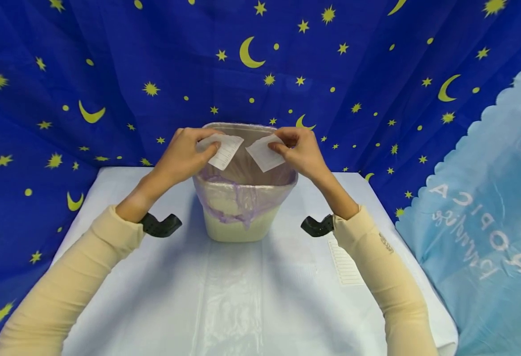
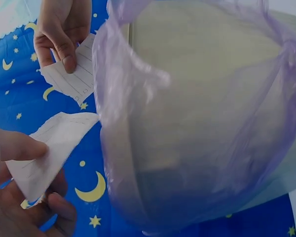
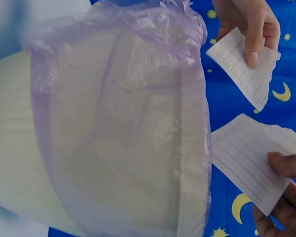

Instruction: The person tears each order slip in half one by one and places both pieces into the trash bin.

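pinching above the lined bin (image 1: 241, 231)
its purple liner (image 1: 246, 201) drapes outside, lower than my left hand (image 1: 184, 154) and my right hand (image 1: 306, 154). the left pinches a torn-edged paper scrap (image 1: 229, 150) and the right pinches a second scrap (image 1: 262, 154), both over the lined bin, between my hands, apart from each other. i'd say a light grip, with both pieces centred over the opening, lets any loose bits drop inside.

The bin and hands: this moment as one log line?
left hand: pinches paper piece | right hand: pinches another piece | both pieces: above bin | purple bag: over bin rim | lined sheet: on table
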A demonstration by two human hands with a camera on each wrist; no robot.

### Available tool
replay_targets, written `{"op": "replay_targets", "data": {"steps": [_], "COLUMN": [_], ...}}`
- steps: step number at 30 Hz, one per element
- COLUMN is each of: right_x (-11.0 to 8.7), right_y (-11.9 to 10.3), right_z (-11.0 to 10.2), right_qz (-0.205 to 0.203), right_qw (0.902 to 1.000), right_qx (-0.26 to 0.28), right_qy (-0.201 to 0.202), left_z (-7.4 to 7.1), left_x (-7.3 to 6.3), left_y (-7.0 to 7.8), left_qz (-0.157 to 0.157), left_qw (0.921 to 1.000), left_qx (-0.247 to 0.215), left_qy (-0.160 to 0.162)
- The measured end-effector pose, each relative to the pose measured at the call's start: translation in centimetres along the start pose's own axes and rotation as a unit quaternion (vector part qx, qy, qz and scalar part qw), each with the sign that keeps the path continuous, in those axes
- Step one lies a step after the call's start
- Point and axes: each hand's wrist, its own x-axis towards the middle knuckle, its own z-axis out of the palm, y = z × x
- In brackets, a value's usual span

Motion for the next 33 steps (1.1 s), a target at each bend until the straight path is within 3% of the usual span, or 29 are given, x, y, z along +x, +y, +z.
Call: {"op": "replay_targets", "data": {"steps": [5, 11, 22, 33], "right_x": [0.9, 2.2, 3.4, 3.7], "right_y": [0.1, 0.1, 0.5, 1.4], "right_z": [0.0, 0.2, 0.5, 0.9], "right_qz": [0.021, 0.041, 0.023, 0.022], "right_qw": [0.9997, 0.9989, 0.9983, 0.9962], "right_qx": [-0.011, -0.022, -0.053, -0.083], "right_qy": [-0.003, -0.006, -0.007, -0.012], "left_z": [-0.5, -0.6, -0.3, -0.4], "left_x": [0.9, 1.6, 2.2, 2.4], "left_y": [-0.1, -0.1, -0.7, -1.6], "left_qz": [-0.017, -0.044, -0.007, 0.003], "left_qw": [0.9990, 0.9956, 0.9955, 0.9932], "left_qx": [0.028, 0.075, 0.092, 0.112], "left_qy": [-0.031, -0.035, -0.020, -0.031]}}
